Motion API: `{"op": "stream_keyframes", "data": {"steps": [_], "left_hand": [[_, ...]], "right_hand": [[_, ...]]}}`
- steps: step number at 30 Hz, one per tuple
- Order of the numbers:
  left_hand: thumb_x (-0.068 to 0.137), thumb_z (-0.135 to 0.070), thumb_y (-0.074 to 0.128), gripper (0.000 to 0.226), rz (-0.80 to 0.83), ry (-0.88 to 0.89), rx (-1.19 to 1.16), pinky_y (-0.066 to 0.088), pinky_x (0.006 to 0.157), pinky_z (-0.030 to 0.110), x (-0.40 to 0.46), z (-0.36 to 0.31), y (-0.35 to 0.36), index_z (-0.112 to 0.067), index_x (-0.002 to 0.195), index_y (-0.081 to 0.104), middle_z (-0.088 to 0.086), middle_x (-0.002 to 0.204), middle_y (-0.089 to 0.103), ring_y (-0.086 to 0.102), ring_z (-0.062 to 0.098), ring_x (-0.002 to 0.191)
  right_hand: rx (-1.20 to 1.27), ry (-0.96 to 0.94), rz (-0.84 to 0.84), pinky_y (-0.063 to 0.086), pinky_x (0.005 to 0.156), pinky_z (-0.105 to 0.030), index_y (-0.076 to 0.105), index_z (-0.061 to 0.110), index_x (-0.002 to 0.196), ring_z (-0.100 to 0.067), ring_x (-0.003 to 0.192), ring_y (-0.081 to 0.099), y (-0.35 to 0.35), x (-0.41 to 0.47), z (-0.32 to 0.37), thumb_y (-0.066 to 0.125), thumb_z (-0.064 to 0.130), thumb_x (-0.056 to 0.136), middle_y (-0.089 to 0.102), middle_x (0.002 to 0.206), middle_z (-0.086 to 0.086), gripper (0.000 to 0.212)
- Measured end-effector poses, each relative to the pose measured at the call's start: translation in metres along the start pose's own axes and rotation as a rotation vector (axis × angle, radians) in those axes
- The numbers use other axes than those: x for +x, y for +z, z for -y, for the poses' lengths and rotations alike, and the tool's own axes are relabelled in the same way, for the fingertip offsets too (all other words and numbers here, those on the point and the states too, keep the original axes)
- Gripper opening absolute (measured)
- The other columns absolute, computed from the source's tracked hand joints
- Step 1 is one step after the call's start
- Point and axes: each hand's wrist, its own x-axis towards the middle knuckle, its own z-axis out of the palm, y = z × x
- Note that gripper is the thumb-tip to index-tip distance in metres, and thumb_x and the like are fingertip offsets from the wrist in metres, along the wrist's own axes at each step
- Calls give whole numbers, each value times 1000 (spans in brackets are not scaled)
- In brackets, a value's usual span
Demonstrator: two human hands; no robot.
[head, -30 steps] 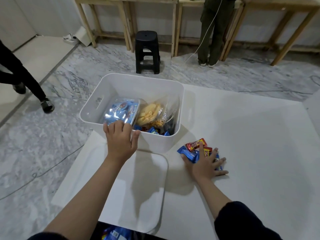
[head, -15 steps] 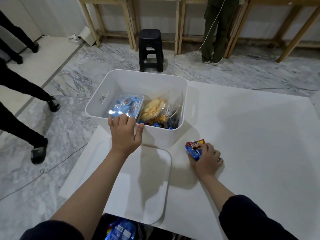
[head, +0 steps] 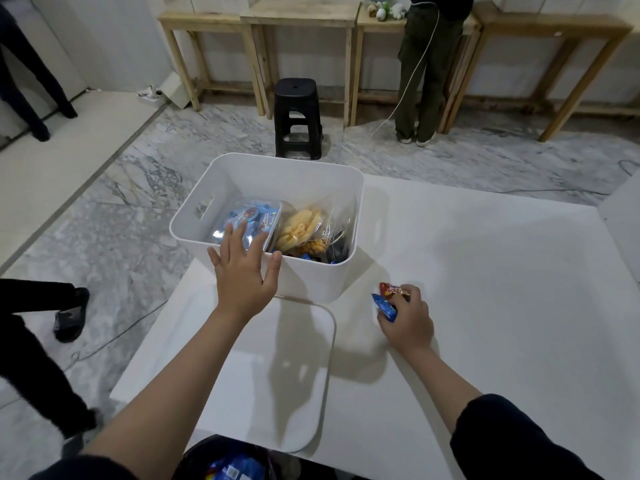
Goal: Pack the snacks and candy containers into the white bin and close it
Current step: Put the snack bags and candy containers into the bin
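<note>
The white bin [head: 311,284] stands open on the white table. Inside it lie a clear candy container [head: 254,216] with blue wrappers and a clear bag of yellow snacks [head: 303,226]. My left hand [head: 244,271] hovers over the bin's near rim with fingers spread, holding nothing. To the right of the bin, my right hand [head: 407,320] is closed around a bunch of red and blue candy packets [head: 389,297] just above the table. The bin's white lid [head: 287,382] lies flat on the table under my left forearm.
A black stool [head: 298,117] stands on the marble floor beyond the bin. Wooden tables [head: 301,19] line the back wall, with a person's legs [head: 422,81] there. Another person's legs [head: 38,327] are at the left. A dark bag with blue packets [head: 235,467] sits at the table's near edge.
My right hand has gathered the loose packets into its grip and lifted them slightly. My left hand has opened its fingers over the bin's rim. The camera tilted up.
</note>
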Motion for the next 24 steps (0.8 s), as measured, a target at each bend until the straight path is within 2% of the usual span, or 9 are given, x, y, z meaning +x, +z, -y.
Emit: {"op": "stream_keyframes", "data": {"steps": [2,4,6,9,14,18,20,22,24], "left_hand": [[90,-51,35,53,42,-72,-2,8,109,66,0,-4,-3,-24,133,48,16,155,18,3,35,146],[90,-54,33,56,68,-104,2,6,109,67,-1,-6,-6,-26,137,44,16,158,8,-5,36,146],[90,-55,30,57,80,-122,14,6,108,67,-2,-8,-7,-27,139,41,17,158,3,-9,38,145],[90,-55,28,59,101,-146,34,6,108,68,-4,-11,-8,-29,143,33,17,159,-6,-16,37,144],[84,-72,26,90,147,-308,27,-5,110,63,-2,-8,-11,-22,151,-6,14,154,-28,-29,29,142],[78,-79,28,104,173,-336,31,-7,111,61,0,-5,-15,-15,150,-11,16,153,-30,-31,26,141],[75,-81,24,106,174,-337,36,-6,112,60,0,-5,-15,-14,150,-10,16,154,-28,-30,26,141],[73,-83,19,108,173,-336,40,-4,112,60,1,-5,-15,-13,150,-10,17,154,-27,-28,27,142],[72,-82,19,108,173,-330,35,-2,112,60,1,-5,-15,-13,150,-10,17,155,-25,-27,28,142]], "right_hand": [[-65,-21,44,52,69,-38,67,17,100,-38,111,53,0,2,-3,73,29,73,43,143,-7,30],[-95,5,98,51,79,-43,64,19,107,-36,119,49,-1,6,-4,68,36,76,38,148,-6,36],[-123,25,137,49,78,-40,61,21,111,-34,114,51,-2,10,-3,64,39,78,45,140,-4,38],[-179,-7,143,47,69,-34,60,22,112,-30,94,53,-4,10,-4,63,38,78,49,115,-4,38],[-159,-34,139,39,60,-28,61,19,119,-27,81,52,-5,9,-11,63,31,82,48,106,-7,39],[30,4,88,36,51,-25,67,12,101,-23,67,52,-17,9,-11,63,26,83,46,95,-2,23],[178,-7,9,40,51,-27,66,12,87,-22,62,53,-33,8,-1,65,25,84,47,90,1,14],[367,-30,-55,48,51,-35,62,14,75,-20,58,56,-60,7,19,67,24,83,50,87,2,15],[501,-119,-112,49,53,-30,58,15,68,-17,56,55,-96,9,50,70,20,83,53,83,-1,20]]}}
